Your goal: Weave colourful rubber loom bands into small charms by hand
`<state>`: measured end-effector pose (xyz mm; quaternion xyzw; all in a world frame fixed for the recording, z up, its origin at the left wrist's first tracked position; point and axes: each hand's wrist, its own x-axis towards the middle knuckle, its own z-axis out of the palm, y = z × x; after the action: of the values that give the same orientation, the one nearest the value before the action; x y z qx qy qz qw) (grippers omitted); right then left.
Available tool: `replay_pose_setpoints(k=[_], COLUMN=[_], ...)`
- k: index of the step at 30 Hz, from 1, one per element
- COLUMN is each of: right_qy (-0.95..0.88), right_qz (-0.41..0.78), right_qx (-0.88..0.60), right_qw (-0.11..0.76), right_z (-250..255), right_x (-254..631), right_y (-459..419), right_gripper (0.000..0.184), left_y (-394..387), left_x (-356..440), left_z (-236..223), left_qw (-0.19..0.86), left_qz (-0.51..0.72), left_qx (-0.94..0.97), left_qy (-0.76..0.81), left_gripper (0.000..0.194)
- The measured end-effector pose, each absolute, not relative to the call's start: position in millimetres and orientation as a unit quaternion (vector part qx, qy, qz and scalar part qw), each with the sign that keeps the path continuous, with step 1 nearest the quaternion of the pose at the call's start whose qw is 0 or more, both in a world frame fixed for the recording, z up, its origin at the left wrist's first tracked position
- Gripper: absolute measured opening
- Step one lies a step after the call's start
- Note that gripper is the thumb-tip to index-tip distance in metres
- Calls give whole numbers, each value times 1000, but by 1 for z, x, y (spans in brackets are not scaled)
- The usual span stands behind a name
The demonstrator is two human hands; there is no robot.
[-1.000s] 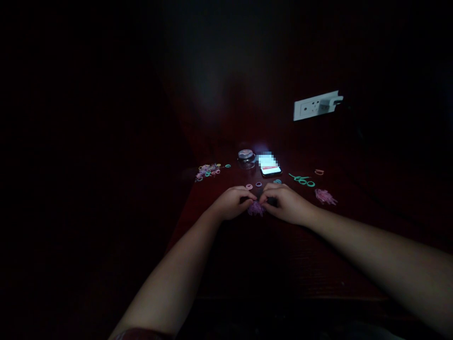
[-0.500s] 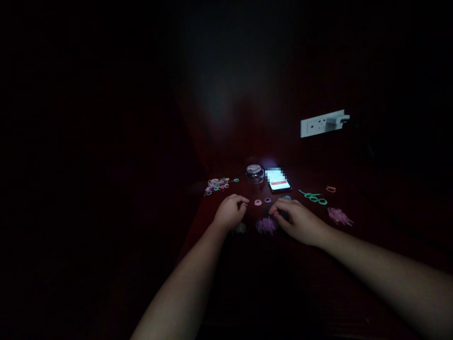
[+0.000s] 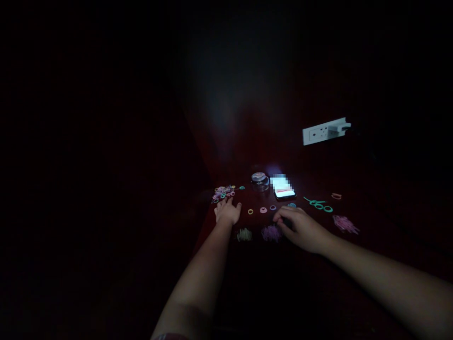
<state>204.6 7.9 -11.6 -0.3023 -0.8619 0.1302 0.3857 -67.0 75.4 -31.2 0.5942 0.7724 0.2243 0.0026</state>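
Dark room, reddish wall, faint pale glow; white socket plate (image 3: 316,134) on the wall to the right, plug (image 3: 338,127) in it. Dark red desk (image 3: 242,200) below. Left hand (image 3: 227,212) stretched out palm down, fingers spread wide at the near edge of a mixed pile (image 3: 223,192) of small coloured bands, far left of the desk; cannot tell whether the tips touch any. Right hand (image 3: 300,227) beside a purple pile (image 3: 270,233), fingers curled, tips close together; cannot tell whether they pinch a band. Pale yellow pile (image 3: 244,234) just left of the purple; pink pile (image 3: 346,224) out to the right. Behind the piles, a row: yellow ring (image 3: 250,214), pink ring (image 3: 264,211), purple ring (image 3: 272,209), blue rings (image 3: 292,205) near the right knuckles. Green rings (image 3: 319,206) farther right. Lidded jar (image 3: 259,178) and lit phone (image 3: 285,193) side by side at the back
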Motion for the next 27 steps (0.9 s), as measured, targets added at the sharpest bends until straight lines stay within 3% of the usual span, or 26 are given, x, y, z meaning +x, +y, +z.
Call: replay_pose_setpoints(k=[7, 13, 22, 27], right_qy=[-861, -850, -810, -805], right_qz=[126, 130, 138, 139], right_qx=[-310, -311, -350, -344], right_qw=[383, 404, 450, 463], right_z=[-10, -9, -7, -6], right_x=[204, 203, 202, 201], right_y=[6, 7, 10, 9], right_gripper=[14, 16, 15, 13], left_y=[82, 58, 8, -10], left_x=[-65, -64, -3, 4], left_z=[-31, -19, 3, 8], left_qw=[-16, 15, 126, 131], left_qz=[281, 371, 439, 426], left_qx=[583, 631, 739, 770], left_qy=[762, 682, 495, 457], left_gripper=[48, 21, 17, 14])
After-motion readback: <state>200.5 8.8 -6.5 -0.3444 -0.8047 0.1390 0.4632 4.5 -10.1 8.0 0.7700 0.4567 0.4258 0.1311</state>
